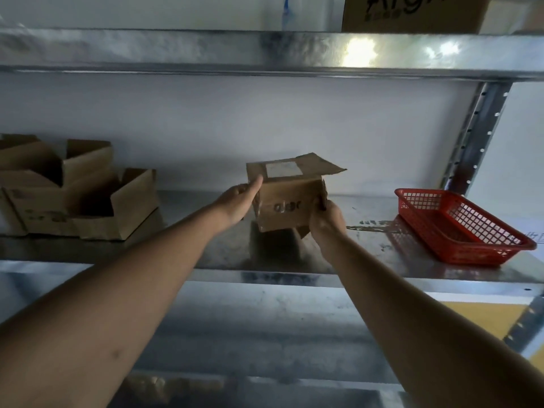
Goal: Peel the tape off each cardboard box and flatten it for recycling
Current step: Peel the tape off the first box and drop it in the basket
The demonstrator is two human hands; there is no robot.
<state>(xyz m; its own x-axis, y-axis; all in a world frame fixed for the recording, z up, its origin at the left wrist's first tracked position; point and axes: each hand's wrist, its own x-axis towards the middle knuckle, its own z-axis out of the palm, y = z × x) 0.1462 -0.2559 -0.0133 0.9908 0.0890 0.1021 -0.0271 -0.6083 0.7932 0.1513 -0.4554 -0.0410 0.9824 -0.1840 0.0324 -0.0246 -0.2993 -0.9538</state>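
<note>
Centrally, a small cardboard box [287, 198] is held just above the metal shelf [206, 251], tilted, one top flap raised and a pale label [284, 169] on its upper face. Left hand [240, 201] holds the box's left side, thumb extended along the top edge; right hand [325, 219] grips its lower right corner with curled fingers. Toward the shelf's left edge stand open cardboard boxes [73, 189]. Near the right edge rests a red plastic basket [459, 228].
</note>
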